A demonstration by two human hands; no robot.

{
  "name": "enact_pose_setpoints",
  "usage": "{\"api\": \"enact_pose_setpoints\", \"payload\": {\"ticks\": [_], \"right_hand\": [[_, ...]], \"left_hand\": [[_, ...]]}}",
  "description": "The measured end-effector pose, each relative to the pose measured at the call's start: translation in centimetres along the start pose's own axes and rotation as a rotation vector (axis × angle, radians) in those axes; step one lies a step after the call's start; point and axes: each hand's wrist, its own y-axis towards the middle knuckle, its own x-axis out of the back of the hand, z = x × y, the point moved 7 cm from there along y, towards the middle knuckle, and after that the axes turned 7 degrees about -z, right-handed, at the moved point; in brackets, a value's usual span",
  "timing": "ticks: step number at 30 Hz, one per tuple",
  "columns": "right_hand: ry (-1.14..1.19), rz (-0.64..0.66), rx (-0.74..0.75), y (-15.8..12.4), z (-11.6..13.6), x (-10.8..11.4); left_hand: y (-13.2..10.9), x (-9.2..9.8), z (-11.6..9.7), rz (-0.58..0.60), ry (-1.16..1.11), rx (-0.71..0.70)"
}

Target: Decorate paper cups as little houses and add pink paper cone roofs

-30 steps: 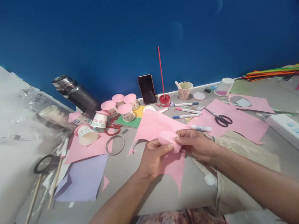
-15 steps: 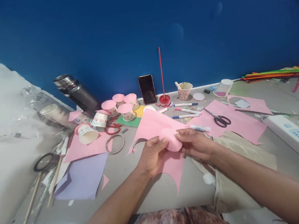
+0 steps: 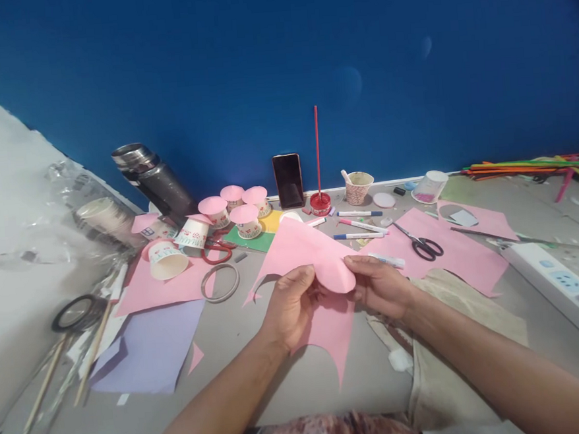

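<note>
Between both hands is a round pink paper piece (image 3: 336, 276), slightly bent. My left hand (image 3: 293, 303) pinches its left edge with the thumb on top. At the opposite edge, my right hand (image 3: 378, 283) grips it between thumb and fingers, some of which are hidden underneath. Below the held piece lies a pink paper sheet (image 3: 296, 243) with curved cutouts along its edges. To the left stand several small paper cups (image 3: 248, 228) topped with pink paper discs. Black-handled scissors (image 3: 426, 248) rest on another pink sheet (image 3: 471, 257) at the right.
A roll of grey tape (image 3: 221, 282) and red-handled scissors (image 3: 217, 250) lie left of my hands. Markers (image 3: 359, 213), a phone (image 3: 288, 181) and a red pot with a stick (image 3: 321, 203) are along the wall. A power strip (image 3: 564, 284) sits far right, beyond a beige cloth (image 3: 456, 337).
The pink piece's near edge now tilts up and curves more between my hands. Both hands keep their hold. The camera view has shifted slightly.
</note>
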Motion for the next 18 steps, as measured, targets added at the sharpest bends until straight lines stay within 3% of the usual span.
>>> {"api": "enact_pose_setpoints", "payload": {"ticks": [4,9,18], "right_hand": [[0.008,-0.009,-0.002,0.1,0.2,0.2],[-0.021,0.019,-0.003,-0.2,-0.1,-0.2],[-0.074,0.09,0.04,-0.8,0.0,-0.5]], "left_hand": [[-0.1,-0.4,0.5,0.029,-0.003,0.07],[-0.9,-1.0,0.7,0.129,0.038,0.012],[-1.4,-0.8,-0.2,0.106,0.216,-0.052]]}}
